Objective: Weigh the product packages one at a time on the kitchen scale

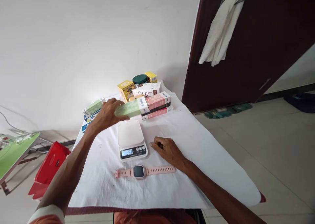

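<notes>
My left hand is closed around one end of a green toothpaste-style box, held above the back of a white digital kitchen scale. The scale's pan bears nothing, and its lit display seems to read 363. Resting on the cloth just right of the scale, my right hand has its fingers curled in; I cannot see anything in them. A pink smartwatch lies stretched out flat in front of the scale. Behind the held box, pink boxes are stacked on the right.
At the table's back stand yellow boxes, a white "Su-per" box and a dark green lid. Another green box tops a stack at left. A red plastic chair is beside the white-clothed table; a wall rises behind.
</notes>
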Demonstrator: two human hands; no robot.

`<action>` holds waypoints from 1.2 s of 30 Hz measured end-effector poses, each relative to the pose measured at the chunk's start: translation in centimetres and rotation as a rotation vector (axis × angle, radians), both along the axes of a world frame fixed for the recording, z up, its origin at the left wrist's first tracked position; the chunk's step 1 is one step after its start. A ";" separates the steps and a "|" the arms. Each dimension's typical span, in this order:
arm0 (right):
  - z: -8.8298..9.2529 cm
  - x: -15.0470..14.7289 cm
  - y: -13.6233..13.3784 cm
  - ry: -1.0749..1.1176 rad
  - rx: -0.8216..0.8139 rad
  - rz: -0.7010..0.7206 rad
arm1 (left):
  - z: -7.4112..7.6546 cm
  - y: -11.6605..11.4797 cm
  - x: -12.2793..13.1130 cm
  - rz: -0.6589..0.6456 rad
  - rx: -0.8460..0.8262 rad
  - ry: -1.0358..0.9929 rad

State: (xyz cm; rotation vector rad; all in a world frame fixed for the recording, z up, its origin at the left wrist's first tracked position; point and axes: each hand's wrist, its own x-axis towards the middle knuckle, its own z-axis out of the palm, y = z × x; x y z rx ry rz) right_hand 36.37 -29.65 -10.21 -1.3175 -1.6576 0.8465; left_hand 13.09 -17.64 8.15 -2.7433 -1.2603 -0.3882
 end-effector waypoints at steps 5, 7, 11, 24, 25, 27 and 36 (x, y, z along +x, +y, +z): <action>0.2 0.0 -0.2 0.006 -0.013 -0.002 | -4.6 -3.3 -1.7 -0.002 -0.136 0.075; 0.2 0.0 -0.3 0.002 -0.020 -0.007 | -6.0 -3.7 -1.8 0.009 -0.178 0.090; 0.3 0.0 -0.3 -0.001 -0.026 -0.014 | -7.6 -3.4 -2.0 0.027 -0.218 0.107; 0.5 -0.1 -0.4 -0.020 -0.040 -0.020 | -6.0 -4.4 -3.9 0.016 -0.068 -0.133; 0.5 -0.1 -0.4 -0.024 -0.036 -0.023 | -5.5 -4.6 -4.2 0.025 -0.041 -0.165; 0.5 -0.1 -0.5 -0.032 -0.031 -0.025 | -4.8 -4.9 -4.6 0.047 -0.001 -0.204; 0.5 -0.1 -0.5 -0.060 -0.039 0.013 | -6.8 -5.4 -4.3 -0.007 -0.157 -0.166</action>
